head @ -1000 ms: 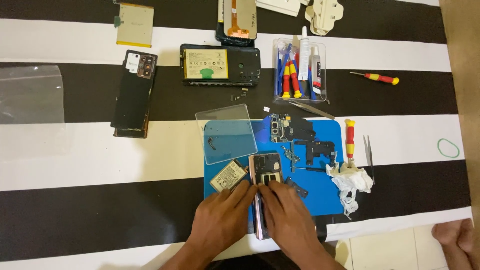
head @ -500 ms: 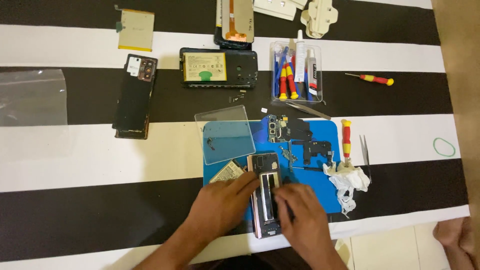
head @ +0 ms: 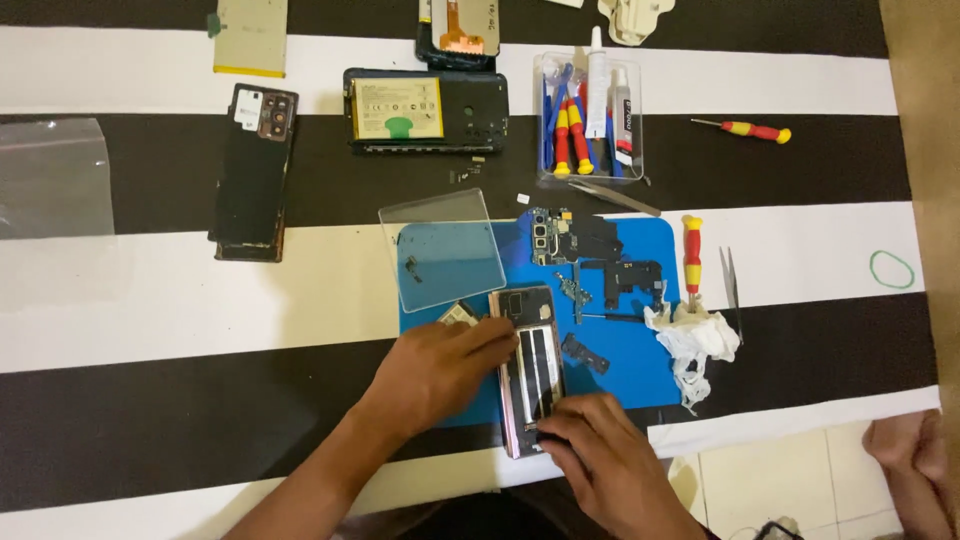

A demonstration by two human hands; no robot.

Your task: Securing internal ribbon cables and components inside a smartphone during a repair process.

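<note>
Head view: left hand (head: 440, 368) flat against the opened phone (head: 530, 368), right hand (head: 590, 450) pinching its near end; thin, stiff, likely fragile, best held by its edges.

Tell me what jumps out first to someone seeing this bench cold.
The opened phone on the blue mat, steadied by the left hand with the right hand at its lower end. Beyond lie loose circuit parts, a clear tool box and another dismantled phone on the striped cloth.
</note>
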